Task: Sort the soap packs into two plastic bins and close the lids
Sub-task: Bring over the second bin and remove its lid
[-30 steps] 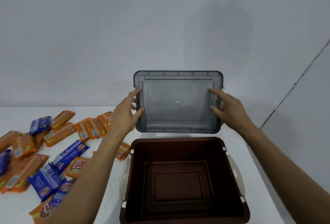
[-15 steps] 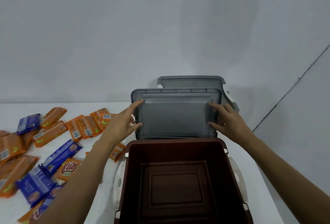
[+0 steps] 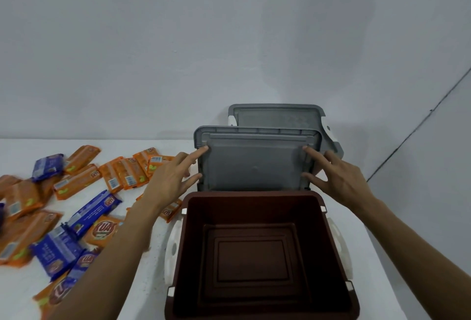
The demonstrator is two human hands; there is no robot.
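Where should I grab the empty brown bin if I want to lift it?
Take the brown bin by the left white handle and the right white handle, one hand coming in from each side. They jut out from the upright bin's side walls and seem to have finger openings. The walls themselves look smooth.

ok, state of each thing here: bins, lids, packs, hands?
brown bin: open, empty.
white latches: swung outward.
front grey lid: off, propped tilted behind the brown bin.
back grey lid: behind it; its support hidden.
soap packs: loose on the table, unsorted.
left hand: open, touching the front grey lid's left edge.
right hand: open, touching its right edge.
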